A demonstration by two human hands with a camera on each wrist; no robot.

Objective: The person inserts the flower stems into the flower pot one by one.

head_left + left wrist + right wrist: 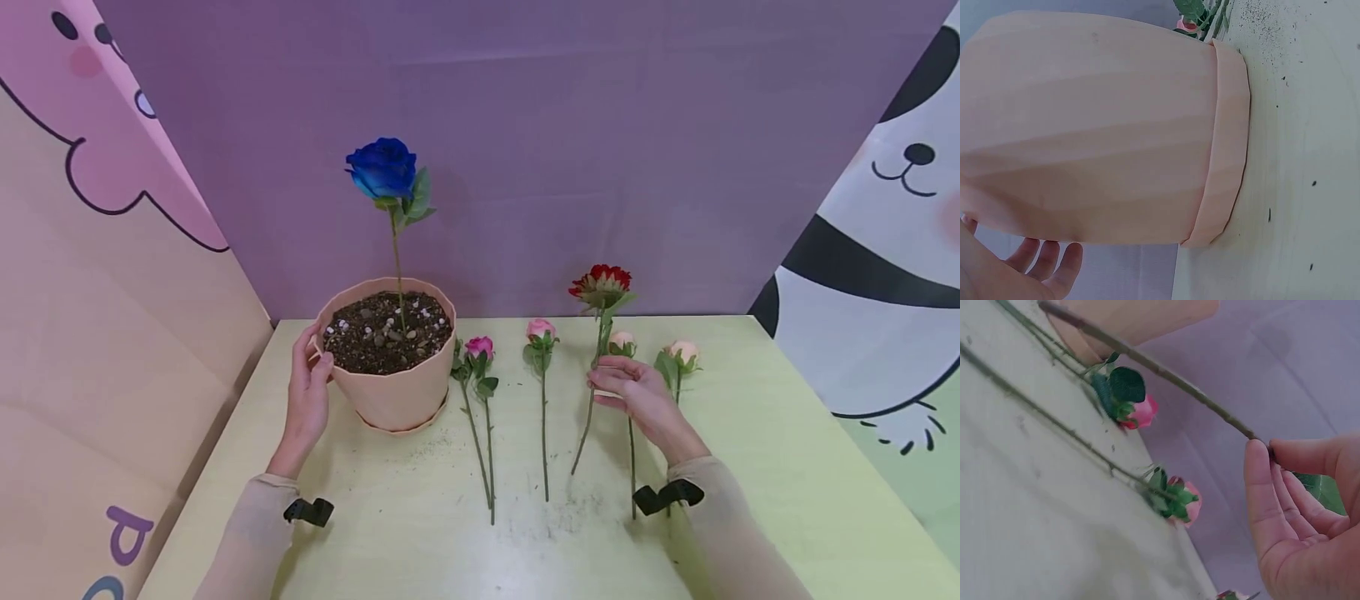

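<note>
My left hand [306, 400] holds the left side of a pink flower pot [393, 396], thumb near the rim; in the left wrist view its fingers [1047, 259] bend behind the pot wall. Dark soil with white grains [375, 350] fills the pot, and a blue rose [382, 169] stands upright in it. My right hand [648, 404] pinches the stem of a red flower [602, 286] between thumb and fingertips. That flower is raised over the table, head up, stem slightly slanted. In the right wrist view the pinched stem [1172, 378] runs up toward the left.
On the pale table [420, 542] lie bright pink roses [480, 348], a pink rose [541, 329] and peach roses [682, 352], one partly behind my right hand. Soil crumbs are scattered around them. A purple backdrop [525, 167] rises behind the table, with printed panels at both sides.
</note>
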